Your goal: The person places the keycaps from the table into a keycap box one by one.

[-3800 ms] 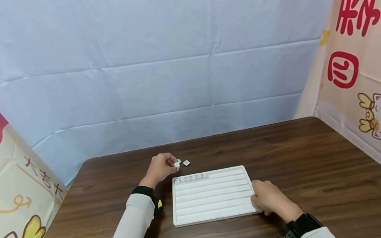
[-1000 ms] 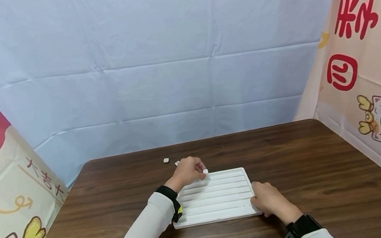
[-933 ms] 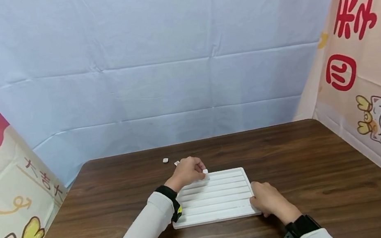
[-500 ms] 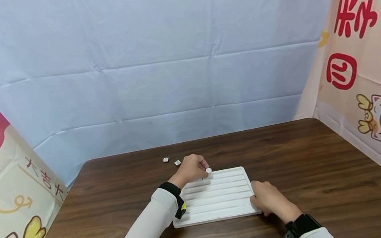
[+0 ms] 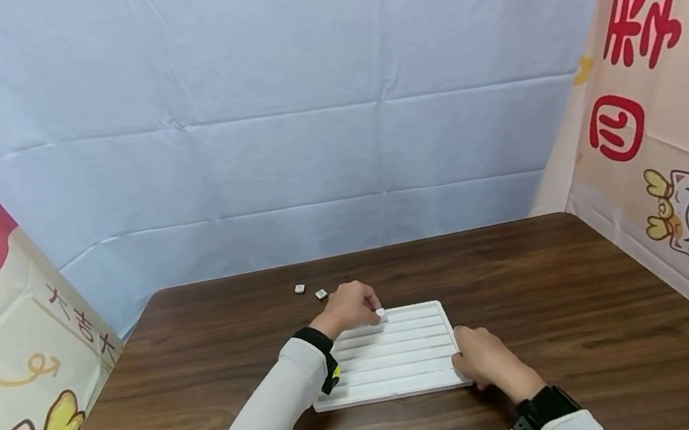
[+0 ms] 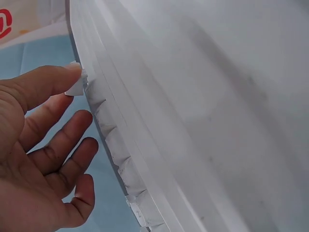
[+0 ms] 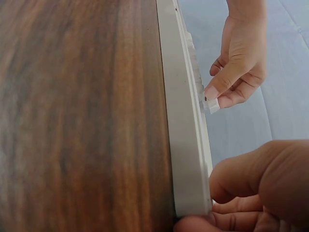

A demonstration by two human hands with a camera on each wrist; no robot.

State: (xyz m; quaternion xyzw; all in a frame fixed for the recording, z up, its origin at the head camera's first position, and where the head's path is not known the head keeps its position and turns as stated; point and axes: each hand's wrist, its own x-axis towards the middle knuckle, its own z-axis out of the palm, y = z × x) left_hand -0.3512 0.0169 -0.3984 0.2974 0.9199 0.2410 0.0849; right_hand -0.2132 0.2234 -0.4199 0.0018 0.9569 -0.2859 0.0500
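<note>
My left hand (image 5: 352, 305) pinches a small white tile (image 6: 76, 86) between thumb and index finger, with the other fingers loosely bent. It holds the tile at the top row of a white ridged board (image 5: 396, 368), at the right end of a line of similar tiles (image 6: 118, 145). In the head view the hand covers most of that line. My right hand (image 5: 485, 356) grips the board's right edge near the front corner, thumb above and fingers at the underside in the right wrist view.
Two loose white tiles, one farther left (image 5: 300, 289) and one nearer the hand (image 5: 321, 294), lie on the brown wooden table (image 5: 501, 265) beyond the board. A pale blue cloth (image 5: 305, 138) hangs behind the table, with printed cloths at both sides.
My left hand has come from the loose tiles to the board's top row, carrying a tile. In the last half second it lowers slightly. My right hand keeps its grip.
</note>
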